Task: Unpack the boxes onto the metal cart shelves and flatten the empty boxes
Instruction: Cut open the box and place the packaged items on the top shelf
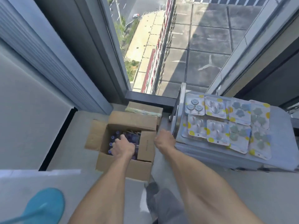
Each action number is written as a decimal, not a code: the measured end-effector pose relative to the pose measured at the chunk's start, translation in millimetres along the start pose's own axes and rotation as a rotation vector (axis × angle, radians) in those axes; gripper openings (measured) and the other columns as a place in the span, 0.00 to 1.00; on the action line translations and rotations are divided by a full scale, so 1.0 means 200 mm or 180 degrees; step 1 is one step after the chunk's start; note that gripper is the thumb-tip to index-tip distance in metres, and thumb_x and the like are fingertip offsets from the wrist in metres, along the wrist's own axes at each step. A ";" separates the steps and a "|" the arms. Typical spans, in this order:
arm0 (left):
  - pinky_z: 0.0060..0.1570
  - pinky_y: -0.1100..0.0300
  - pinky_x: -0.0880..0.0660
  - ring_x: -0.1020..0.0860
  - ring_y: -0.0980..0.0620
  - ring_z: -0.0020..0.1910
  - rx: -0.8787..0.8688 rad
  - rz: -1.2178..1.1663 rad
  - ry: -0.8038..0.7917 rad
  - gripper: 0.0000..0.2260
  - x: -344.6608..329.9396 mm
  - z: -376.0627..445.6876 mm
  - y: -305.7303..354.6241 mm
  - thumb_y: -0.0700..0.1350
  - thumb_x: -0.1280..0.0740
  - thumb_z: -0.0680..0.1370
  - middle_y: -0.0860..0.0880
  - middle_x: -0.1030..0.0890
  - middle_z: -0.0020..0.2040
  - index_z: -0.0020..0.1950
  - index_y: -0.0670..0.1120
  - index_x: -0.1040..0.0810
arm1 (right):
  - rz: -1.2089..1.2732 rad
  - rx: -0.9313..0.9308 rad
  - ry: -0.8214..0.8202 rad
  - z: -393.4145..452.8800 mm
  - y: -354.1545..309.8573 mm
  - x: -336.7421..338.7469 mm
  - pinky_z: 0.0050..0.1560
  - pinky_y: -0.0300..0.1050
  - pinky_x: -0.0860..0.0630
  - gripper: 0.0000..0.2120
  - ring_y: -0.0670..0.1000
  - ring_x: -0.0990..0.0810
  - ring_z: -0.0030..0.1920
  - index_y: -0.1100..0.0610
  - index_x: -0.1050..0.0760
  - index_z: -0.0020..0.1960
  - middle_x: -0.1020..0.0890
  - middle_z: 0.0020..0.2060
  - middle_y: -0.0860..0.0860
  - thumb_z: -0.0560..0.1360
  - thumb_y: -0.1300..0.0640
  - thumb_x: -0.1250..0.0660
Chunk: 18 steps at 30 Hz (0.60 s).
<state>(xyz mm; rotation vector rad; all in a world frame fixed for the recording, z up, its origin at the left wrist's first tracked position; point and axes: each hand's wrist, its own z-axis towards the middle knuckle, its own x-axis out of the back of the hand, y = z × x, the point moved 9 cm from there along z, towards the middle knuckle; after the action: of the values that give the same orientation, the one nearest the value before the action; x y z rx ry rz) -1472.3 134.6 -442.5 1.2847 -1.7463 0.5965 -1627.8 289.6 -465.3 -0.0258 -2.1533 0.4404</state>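
Observation:
An open cardboard box (124, 165) stands on the floor with its flaps spread. Inside lie several dark purple packaged items (131, 137). My left hand (123, 147) reaches down into the box and its fingers curl round the purple items. My right hand (164, 139) hangs between the box and the metal cart (275, 157), close to the cart's left edge; its fingers are curled downward and hidden, and I see nothing in it. The cart's top shelf holds several blister packs (226, 125) of hooks laid flat in rows.
A second, closed cardboard box (144, 109) sits behind the open one against the window frame. A tall window (169, 46) fills the far side. A teal round object (46, 206) is at the lower left. My grey-trousered leg (163, 204) stands below the box.

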 end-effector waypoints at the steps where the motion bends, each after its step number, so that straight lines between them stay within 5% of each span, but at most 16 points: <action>1: 0.61 0.49 0.28 0.27 0.40 0.65 0.0046 0.0001 -0.0052 0.19 -0.02 0.05 -0.08 0.47 0.38 0.78 0.40 0.26 0.66 0.69 0.45 0.32 | 0.0022 -0.0025 -0.0083 0.02 -0.05 -0.10 0.50 0.49 0.24 0.10 0.59 0.19 0.54 0.57 0.22 0.55 0.19 0.54 0.57 0.78 0.58 0.39; 12: 0.56 0.53 0.30 0.25 0.41 0.62 0.0306 -0.0201 -0.0648 0.15 -0.48 0.93 -0.67 0.43 0.40 0.79 0.42 0.24 0.63 0.66 0.44 0.29 | 0.0444 -0.0668 -0.0890 0.45 -0.39 -1.30 0.51 0.46 0.25 0.12 0.58 0.20 0.55 0.56 0.25 0.58 0.19 0.55 0.56 0.76 0.56 0.36; 18: 0.62 0.50 0.30 0.27 0.42 0.64 0.0359 -0.0040 -0.1050 0.17 -0.99 1.26 -0.91 0.44 0.42 0.80 0.44 0.26 0.66 0.69 0.45 0.31 | 0.0259 -0.0742 -0.1330 0.55 -0.37 -1.96 0.56 0.47 0.25 0.13 0.58 0.21 0.57 0.58 0.27 0.60 0.21 0.57 0.57 0.77 0.56 0.39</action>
<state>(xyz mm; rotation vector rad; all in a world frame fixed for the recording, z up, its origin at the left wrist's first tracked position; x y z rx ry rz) -1374.1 -25.8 -760.4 1.5404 -1.9920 0.5025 -1474.3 116.4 -809.2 -0.1656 -2.6143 0.2529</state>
